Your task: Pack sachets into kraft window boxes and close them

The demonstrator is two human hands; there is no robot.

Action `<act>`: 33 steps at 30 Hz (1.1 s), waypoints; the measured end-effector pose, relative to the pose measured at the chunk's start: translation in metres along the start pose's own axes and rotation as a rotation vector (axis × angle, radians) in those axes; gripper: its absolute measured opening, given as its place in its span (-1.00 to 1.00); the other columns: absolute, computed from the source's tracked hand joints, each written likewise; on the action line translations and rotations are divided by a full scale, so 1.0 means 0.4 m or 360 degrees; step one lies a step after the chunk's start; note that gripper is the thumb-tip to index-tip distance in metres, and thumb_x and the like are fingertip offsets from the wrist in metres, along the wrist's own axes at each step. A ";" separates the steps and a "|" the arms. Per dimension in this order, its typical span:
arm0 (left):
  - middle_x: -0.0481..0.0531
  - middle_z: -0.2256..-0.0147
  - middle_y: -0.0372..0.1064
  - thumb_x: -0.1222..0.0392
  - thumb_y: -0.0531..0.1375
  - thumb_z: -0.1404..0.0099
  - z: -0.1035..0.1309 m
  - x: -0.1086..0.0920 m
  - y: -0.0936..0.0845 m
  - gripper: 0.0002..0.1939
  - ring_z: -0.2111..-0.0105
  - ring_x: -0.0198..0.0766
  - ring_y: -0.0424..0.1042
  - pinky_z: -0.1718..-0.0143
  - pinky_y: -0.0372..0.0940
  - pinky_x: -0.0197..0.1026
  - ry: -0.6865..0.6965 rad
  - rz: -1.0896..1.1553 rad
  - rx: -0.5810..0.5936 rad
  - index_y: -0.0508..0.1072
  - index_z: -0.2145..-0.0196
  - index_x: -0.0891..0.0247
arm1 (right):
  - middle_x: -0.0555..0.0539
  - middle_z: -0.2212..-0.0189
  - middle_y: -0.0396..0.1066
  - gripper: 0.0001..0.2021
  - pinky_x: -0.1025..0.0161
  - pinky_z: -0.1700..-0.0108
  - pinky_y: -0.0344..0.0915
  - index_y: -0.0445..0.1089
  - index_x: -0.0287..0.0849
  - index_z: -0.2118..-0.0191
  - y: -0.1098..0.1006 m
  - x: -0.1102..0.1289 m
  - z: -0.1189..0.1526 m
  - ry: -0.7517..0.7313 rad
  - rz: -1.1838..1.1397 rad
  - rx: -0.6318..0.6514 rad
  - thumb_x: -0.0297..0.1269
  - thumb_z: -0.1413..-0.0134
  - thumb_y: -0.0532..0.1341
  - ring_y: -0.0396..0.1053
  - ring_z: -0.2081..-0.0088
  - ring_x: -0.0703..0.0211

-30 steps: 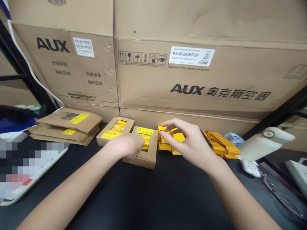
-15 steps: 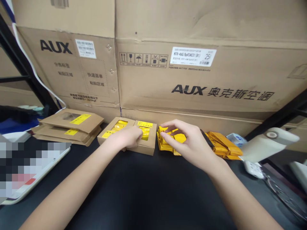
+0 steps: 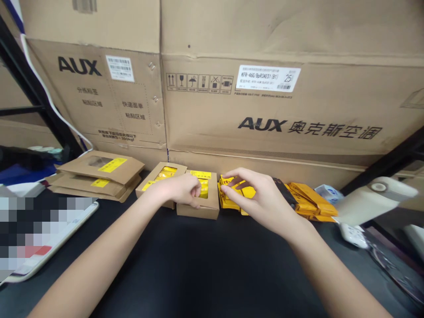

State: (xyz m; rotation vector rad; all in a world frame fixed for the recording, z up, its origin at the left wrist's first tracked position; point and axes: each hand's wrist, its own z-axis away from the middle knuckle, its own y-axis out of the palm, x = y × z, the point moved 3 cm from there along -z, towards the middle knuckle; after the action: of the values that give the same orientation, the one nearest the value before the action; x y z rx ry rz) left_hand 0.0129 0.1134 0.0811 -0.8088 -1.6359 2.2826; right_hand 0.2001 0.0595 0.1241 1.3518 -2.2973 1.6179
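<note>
My left hand (image 3: 183, 190) lies over the left part of a small brown cardboard box (image 3: 198, 211). Its fingers are curled at the box's window, with the thumb on the lid. Yellow packets (image 3: 204, 189) show through that window, and a yellow label (image 3: 200, 175) is on the lid behind it. To the left stands a similar windowed box (image 3: 177, 168), partly hidden by my left hand. My right hand (image 3: 256, 190) hovers with curved fingers apart, by a stack of yellow packets (image 3: 228, 201). Whether its fingertips touch them I cannot tell.
Flatter cardboard boxes with yellow labels (image 3: 112, 165) are stacked at left. A tablet-like device (image 3: 79, 221) lies before them. Right of my right hand are orange packets (image 3: 309, 201), a pale bottle (image 3: 364, 203), a white case (image 3: 353, 235) and glasses (image 3: 394, 269). Large AUX cartons (image 3: 212, 110) stand behind.
The box under my left hand has shifted slightly toward me and to the right, away from the box beside it. My right hand has hardly moved.
</note>
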 end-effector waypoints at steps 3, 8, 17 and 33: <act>-0.04 0.40 0.41 -0.01 0.25 -0.05 0.016 -0.035 -0.003 -0.71 0.43 -0.29 0.36 0.42 0.20 -0.28 0.0122 0.0060 0.0109 0.38 0.37 0.24 | -0.01 0.29 0.46 -0.83 0.28 0.19 0.32 0.39 -0.15 0.21 0.002 -0.005 0.001 0.0007 -0.0014 0.0003 -0.20 -0.11 0.19 0.42 0.28 0.24; -0.02 0.35 0.49 0.02 0.26 -0.09 0.064 -0.112 0.001 -0.71 0.38 -0.27 0.45 0.38 0.27 -0.29 0.0260 0.0305 0.0664 0.40 0.28 0.23 | -0.01 0.29 0.46 -0.82 0.28 0.20 0.33 0.38 -0.15 0.21 0.002 -0.007 0.003 -0.0002 -0.0041 0.0003 -0.18 -0.12 0.19 0.42 0.28 0.24; 0.06 -0.06 0.31 0.02 0.32 -0.01 0.038 -0.136 0.027 -0.38 -0.03 -0.10 0.29 0.00 0.21 -0.15 0.0657 0.0125 0.0362 0.32 -0.04 0.11 | -0.03 0.29 0.47 -0.82 0.26 0.21 0.35 0.38 -0.15 0.20 -0.008 0.004 0.005 -0.0041 -0.0038 -0.0018 -0.19 -0.13 0.18 0.43 0.28 0.22; 0.10 0.27 0.45 -0.30 0.30 0.25 0.057 -0.109 0.021 -0.16 0.33 -0.10 0.42 0.48 0.20 -0.25 -0.0119 -0.0216 0.0463 0.40 0.03 0.19 | -0.04 0.29 0.47 -0.81 0.26 0.21 0.35 0.39 -0.15 0.19 -0.009 0.003 0.005 -0.0064 -0.0036 -0.0046 -0.18 -0.14 0.17 0.43 0.28 0.22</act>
State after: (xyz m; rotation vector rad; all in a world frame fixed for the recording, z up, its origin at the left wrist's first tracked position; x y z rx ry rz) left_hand 0.0375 0.0712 0.0920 -0.5344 -1.2980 2.4007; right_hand 0.2026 0.0569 0.1264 1.4118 -2.3093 1.5588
